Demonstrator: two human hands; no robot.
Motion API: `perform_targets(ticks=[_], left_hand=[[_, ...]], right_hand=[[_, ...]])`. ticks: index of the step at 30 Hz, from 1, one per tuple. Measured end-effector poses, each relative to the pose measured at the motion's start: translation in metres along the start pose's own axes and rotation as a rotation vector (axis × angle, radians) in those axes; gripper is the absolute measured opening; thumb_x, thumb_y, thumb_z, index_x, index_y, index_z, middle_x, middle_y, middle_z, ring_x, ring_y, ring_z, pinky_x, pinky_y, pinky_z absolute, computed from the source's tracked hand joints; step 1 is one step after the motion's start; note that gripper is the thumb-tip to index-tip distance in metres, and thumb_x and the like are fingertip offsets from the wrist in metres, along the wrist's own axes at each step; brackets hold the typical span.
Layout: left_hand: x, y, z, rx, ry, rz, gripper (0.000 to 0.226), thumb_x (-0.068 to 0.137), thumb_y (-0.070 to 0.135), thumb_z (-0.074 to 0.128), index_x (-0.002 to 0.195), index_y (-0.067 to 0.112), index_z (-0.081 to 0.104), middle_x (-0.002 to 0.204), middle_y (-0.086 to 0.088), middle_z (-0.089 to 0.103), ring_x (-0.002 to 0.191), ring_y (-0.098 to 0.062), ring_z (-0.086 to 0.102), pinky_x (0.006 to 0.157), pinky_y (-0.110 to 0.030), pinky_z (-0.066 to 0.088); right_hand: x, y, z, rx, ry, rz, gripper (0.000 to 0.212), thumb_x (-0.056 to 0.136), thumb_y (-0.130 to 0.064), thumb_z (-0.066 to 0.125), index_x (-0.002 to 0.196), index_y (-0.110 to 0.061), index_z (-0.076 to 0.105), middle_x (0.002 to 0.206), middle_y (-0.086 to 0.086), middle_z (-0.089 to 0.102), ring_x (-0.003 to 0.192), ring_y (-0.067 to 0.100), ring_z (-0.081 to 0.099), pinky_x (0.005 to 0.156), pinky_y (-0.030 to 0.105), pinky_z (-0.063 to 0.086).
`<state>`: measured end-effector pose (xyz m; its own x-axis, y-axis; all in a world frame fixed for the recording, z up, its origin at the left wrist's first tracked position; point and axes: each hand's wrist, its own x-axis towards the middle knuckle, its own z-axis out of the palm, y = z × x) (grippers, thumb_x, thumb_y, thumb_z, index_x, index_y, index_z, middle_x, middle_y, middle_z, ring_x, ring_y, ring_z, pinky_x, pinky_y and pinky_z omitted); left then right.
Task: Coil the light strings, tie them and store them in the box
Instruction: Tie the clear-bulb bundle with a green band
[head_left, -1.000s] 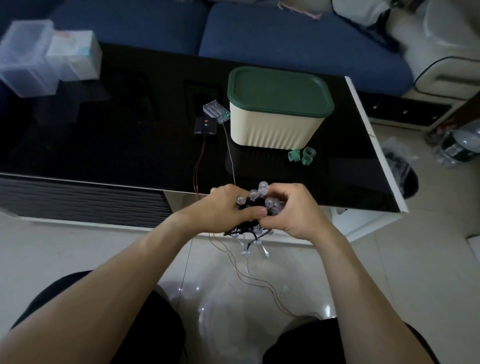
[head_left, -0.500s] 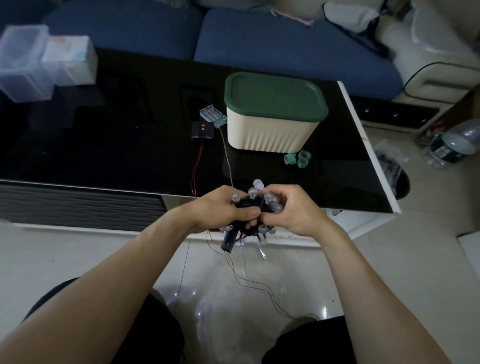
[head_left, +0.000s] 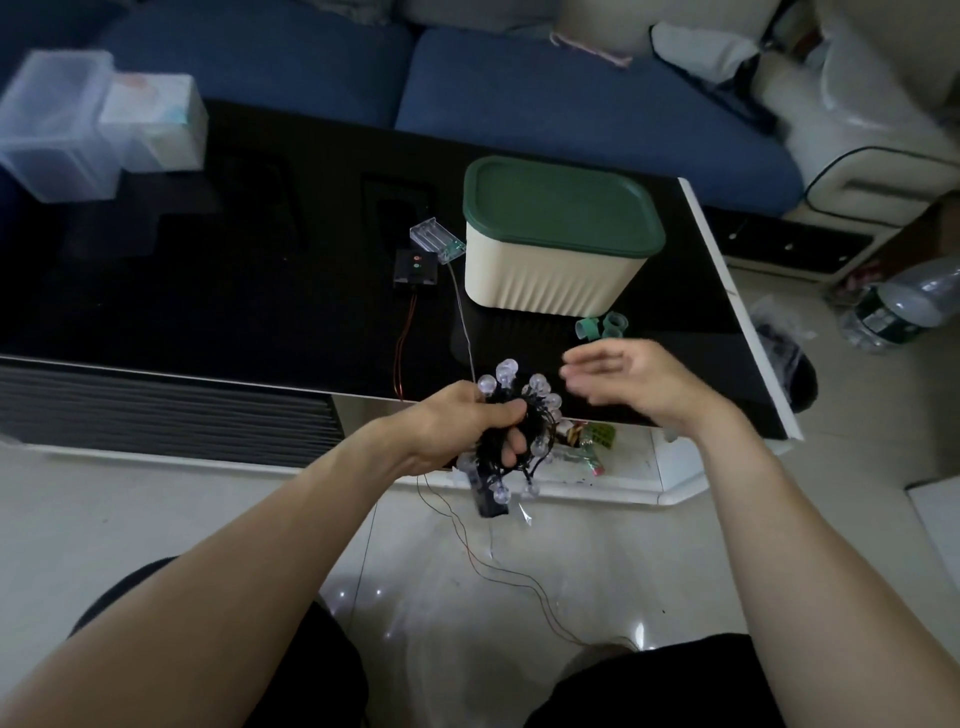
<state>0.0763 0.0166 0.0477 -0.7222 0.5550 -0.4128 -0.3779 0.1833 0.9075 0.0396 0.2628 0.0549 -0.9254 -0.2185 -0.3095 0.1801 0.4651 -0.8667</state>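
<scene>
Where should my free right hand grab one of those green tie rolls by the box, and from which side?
Take the nearer green tie roll across its outer curved wall, thumb and finger on opposite sides, coming from the front and above. The cream box stands right behind the rolls, blocking that side, while the right hand hovers open just in front. The left hand holds the coiled light string.

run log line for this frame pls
left hand: grips coiled light string | right hand: open, free, near green ties | box: lid on | step: tie pending
</scene>
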Motion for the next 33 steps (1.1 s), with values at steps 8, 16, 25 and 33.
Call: perform_targets(ticks=[8, 16, 25, 33], left_hand=[[0.008, -0.006, -0.003, 0.018, 0.123, -0.034, 0.036, 0.103, 0.024, 0.05, 0.068, 0.014, 0.05, 0.06, -0.002, 0.05, 0.059, -0.016, 0.051, 0.072, -0.034, 0.045], [0.011, -0.008, -0.002, -0.213, 0.309, -0.049, 0.034, 0.102, 0.024, 0.051, 0.07, 0.013, 0.05, 0.058, -0.001, 0.048, 0.05, -0.011, 0.048, 0.055, -0.023, 0.039], [0.008, -0.007, 0.008, -0.468, 0.48, -0.119, 0.022, 0.095, 0.021, 0.055, 0.074, 0.014, 0.055, 0.055, 0.001, 0.047, 0.052, -0.015, 0.047, 0.059, -0.033, 0.028], [-0.007, -0.007, 0.016, -0.291, 0.342, -0.108, 0.025, 0.09, 0.027, 0.056, 0.069, 0.014, 0.055, 0.062, -0.004, 0.047, 0.057, -0.017, 0.049, 0.069, -0.034, 0.041]], right_hand=[[0.078, 0.038, -0.005, -0.646, 0.527, 0.089, 0.047, 0.087, -0.032, 0.076, 0.125, -0.007, 0.065, 0.118, 0.015, 0.061, 0.113, 0.032, 0.056, 0.091, 0.034, 0.047], [0.066, 0.012, 0.017, -0.393, 0.711, -0.103, 0.015, 0.089, -0.02, 0.071, 0.084, -0.006, 0.068, 0.084, 0.005, 0.061, 0.081, 0.019, 0.059, 0.066, 0.021, 0.039], [-0.035, -0.042, 0.079, 0.113, 0.214, -0.008, 0.024, 0.101, -0.009, 0.046, 0.086, -0.014, 0.064, 0.046, -0.007, 0.052, 0.043, 0.004, 0.044, 0.045, 0.017, 0.034], [-0.055, -0.031, 0.103, -0.296, 0.159, -0.118, 0.058, 0.109, -0.038, 0.033, 0.059, -0.016, 0.052, 0.047, -0.004, 0.048, 0.041, 0.007, 0.049, 0.046, 0.02, 0.036]])
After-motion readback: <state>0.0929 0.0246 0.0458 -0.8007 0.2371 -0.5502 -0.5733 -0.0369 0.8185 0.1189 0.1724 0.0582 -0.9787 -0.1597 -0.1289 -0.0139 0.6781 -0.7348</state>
